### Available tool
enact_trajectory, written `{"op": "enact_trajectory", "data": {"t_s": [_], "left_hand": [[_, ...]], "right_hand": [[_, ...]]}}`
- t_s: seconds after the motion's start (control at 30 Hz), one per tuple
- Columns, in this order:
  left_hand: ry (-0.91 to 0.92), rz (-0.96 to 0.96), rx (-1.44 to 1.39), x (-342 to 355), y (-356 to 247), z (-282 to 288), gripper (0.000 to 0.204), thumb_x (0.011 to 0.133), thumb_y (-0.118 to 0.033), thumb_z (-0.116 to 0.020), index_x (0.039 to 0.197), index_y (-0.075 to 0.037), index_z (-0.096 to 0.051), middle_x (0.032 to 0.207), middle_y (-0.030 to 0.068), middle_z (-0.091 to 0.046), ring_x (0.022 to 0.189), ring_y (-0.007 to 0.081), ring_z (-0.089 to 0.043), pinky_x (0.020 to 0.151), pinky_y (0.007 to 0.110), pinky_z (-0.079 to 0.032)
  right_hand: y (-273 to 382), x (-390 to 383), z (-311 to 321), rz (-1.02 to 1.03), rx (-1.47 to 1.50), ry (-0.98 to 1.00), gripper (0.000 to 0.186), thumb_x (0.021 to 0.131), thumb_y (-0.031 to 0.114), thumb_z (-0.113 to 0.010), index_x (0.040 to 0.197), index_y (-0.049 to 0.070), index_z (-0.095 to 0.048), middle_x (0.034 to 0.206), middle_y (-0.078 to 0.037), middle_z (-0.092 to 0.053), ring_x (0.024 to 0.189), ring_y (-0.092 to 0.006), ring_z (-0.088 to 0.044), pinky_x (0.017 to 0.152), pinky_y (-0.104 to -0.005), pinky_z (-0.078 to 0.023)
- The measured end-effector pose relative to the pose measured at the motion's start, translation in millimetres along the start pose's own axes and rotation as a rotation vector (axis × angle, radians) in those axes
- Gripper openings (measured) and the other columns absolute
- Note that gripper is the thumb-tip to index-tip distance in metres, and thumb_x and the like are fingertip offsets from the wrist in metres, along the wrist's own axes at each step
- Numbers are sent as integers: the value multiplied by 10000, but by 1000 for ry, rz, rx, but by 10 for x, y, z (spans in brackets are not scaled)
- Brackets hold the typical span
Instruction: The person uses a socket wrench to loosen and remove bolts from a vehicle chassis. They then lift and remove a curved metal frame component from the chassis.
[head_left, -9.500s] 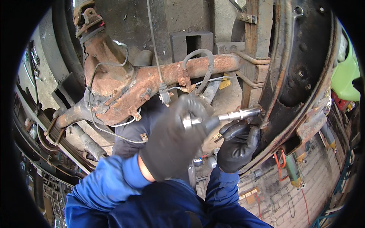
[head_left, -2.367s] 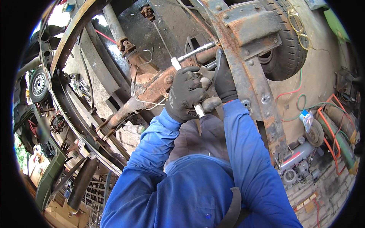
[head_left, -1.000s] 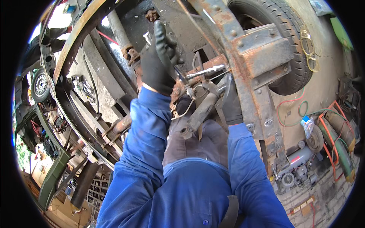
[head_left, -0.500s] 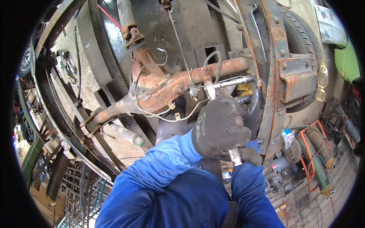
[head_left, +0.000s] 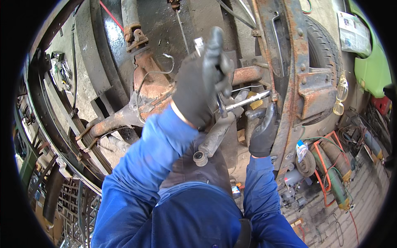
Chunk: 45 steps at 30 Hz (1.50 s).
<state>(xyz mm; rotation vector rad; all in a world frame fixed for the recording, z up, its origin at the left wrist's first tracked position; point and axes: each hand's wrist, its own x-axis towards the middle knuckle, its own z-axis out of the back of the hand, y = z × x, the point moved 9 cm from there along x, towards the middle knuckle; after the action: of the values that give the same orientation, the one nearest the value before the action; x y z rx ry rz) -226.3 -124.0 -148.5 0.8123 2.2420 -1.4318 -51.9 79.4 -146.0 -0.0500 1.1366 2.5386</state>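
Where the scene begins on the left, a dark, curved frame rail (head_left: 38,120) runs from far to near, and a few small metal tools (head_left: 63,73) lie on the concrete floor just to its right. Next comes the rusty axle (head_left: 155,84), with its bulky housing left of centre and its tube reaching right; a thin grey line (head_left: 139,93) loops over the housing.

The left hand (head_left: 202,80), in a black glove, is raised in front of the axle, its fingers curled closed around a silver-headed wrench (head_left: 199,44). One end of the wrench shows at the far side of the fist, and its dark part emerges at the near side. There it meets a silver extension bar (head_left: 248,100), which slopes to the right and ends against the rusty right-hand rail (head_left: 292,78). A grey shock absorber (head_left: 216,135) with a ringed end lies below the bar.

The right hand (head_left: 263,131), also gloved, is just nearer than the bar's right end, beside the rail. Its thumb stands apart from the upright index finger; the other fingers are hidden, so whether they hold anything cannot be told.

Farther right are a tyre (head_left: 321,58), gas cylinders (head_left: 327,175) in an orange frame (head_left: 329,202) and a blue-and-white packet (head_left: 302,151). On the far right, a printed sheet (head_left: 353,32) hangs near a light green panel (head_left: 372,76); its dense print is too small to read.
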Motion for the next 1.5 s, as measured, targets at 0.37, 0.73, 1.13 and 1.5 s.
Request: {"op": "enact_trajectory", "data": {"t_s": [0.37,0.73,1.13,1.5], "left_hand": [[-25,188,-716,-13,592,67,371,1148,-380,-472,1198,-35,-598,872,42,-608,870,195,-654,843,393,-590],[-34,617,-669,-549,1474,82,471,1136,-433,-500,1437,-80,-417,965,127,-666,837,279,-733,697,463,-657],[223,321,-362,-654,1339,-2,384,995,56,-649,1374,7,-616,1354,123,-587,1102,226,-739,935,340,-656],[86,-401,350,-787,655,375,254,942,-33,-749,1181,-16,-667,1195,149,-673,945,235,-724,851,345,-608]], "right_hand": [[57,16,1,-16,49,-15,595,1051,-35,-526,1619,11,-358,950,-95,-652,859,-199,-673,819,-339,-554],[-104,-10,88,-95,-45,-90,427,1155,125,-373,1564,9,-410,936,-97,-634,864,-168,-642,801,-300,-528],[-7,25,87,-111,188,-163,383,1189,275,-335,1448,46,-499,875,-115,-654,801,-206,-669,843,-366,-550],[145,53,60,136,269,-141,343,1184,321,-331,1387,107,-506,996,-220,-729,907,-323,-728,921,-487,-591]]}}
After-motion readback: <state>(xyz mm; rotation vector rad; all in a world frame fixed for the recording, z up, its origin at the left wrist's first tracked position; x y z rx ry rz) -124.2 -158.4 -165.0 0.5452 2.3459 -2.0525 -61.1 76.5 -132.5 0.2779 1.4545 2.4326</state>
